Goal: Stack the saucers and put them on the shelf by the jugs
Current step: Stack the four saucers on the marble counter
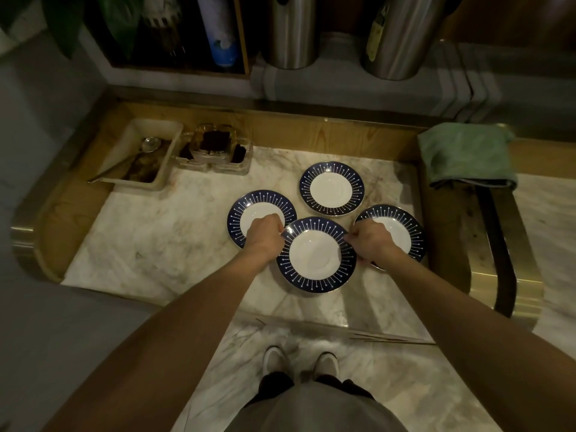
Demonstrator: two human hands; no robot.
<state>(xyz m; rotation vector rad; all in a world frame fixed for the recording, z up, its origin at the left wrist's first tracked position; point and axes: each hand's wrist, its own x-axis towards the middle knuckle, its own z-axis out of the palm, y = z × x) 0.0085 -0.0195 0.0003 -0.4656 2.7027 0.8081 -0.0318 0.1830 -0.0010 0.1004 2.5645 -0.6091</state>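
Observation:
Several white saucers with dark blue patterned rims lie on the marble counter (149, 241). The nearest saucer (315, 255) is gripped at its left rim by my left hand (265, 235) and at its right rim by my right hand (371, 241). It overlaps the left saucer (249, 210) and the right saucer (402, 226), each partly hidden under a hand. A far saucer (332, 188) lies apart, untouched. Two steel jugs (293, 32) (405, 35) stand on the grey shelf (343, 85) behind the counter.
A white tray (140, 151) with a spoon and a clear plastic holder (215, 151) sit at the back left. A green cloth (467, 154) hangs over the right ledge. A wooden box (174, 35) with bottles stands on the shelf's left.

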